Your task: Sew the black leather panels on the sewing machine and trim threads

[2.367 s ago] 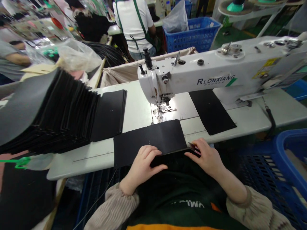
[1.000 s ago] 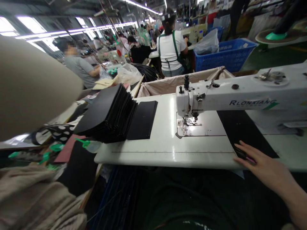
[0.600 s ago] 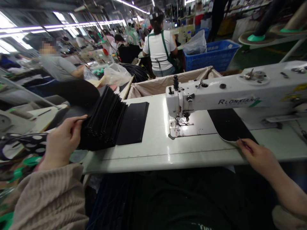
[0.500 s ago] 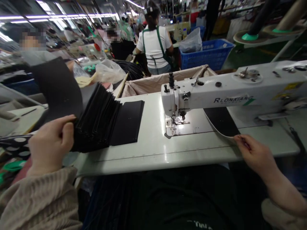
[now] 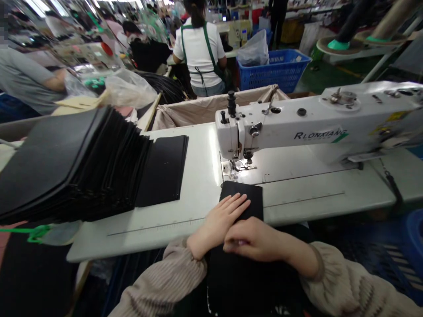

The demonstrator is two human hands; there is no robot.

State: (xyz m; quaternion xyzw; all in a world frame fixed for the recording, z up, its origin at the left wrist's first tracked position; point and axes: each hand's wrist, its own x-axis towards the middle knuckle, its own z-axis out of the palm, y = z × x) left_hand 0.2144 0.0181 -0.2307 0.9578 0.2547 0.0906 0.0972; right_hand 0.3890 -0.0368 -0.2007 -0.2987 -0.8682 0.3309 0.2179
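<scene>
A black panel (image 5: 249, 190) lies on the front of the sewing table, just before the needle area of the sewing machine (image 5: 280, 127). Dark material continues below the table edge toward my lap. On the panel my left hand (image 5: 220, 222) rests flat, its fingers stretched out. Close beside it, my right hand (image 5: 256, 240) is curled closed above the dark material. A small purplish spot shows between its fingers; what it holds, I cannot make out. To the left stand a thick stack of black panels (image 5: 112, 163) and a thinner flat pile of black panels (image 5: 163, 169).
A beige cloth-lined bin (image 5: 211, 110) runs behind the table. Farther back are a blue crate (image 5: 274, 72) with a plastic bag and a co-worker in a white shirt (image 5: 201, 53). Another person's arm (image 5: 36, 79) reaches in at the left. Thread cone holders (image 5: 340, 46) stand at upper right.
My left hand has let go of the panel at the stack and moved right. My right hand has come left from beneath the machine arm, where the panel is gone. A panel now lies before the needle.
</scene>
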